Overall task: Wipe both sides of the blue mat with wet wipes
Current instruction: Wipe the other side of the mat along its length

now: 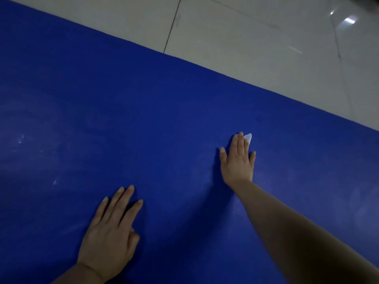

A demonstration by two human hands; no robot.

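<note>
The blue mat [123, 111] lies flat on the floor and fills most of the view, its far edge running diagonally from upper left to right. My right hand [238, 160] is stretched out flat on the mat with straight fingers, pressing a white wet wipe [247, 137] against the surface; only a corner of the wipe shows past the fingertips. My left hand [110, 230] rests flat on the mat nearer to me, fingers straight, holding nothing. Faint pale smudges mark the mat at the left.
Beyond the mat's far edge lies a light tiled floor [246, 37] with dark grout lines and a bright reflection at the upper right. A dark shape sits in the top right corner.
</note>
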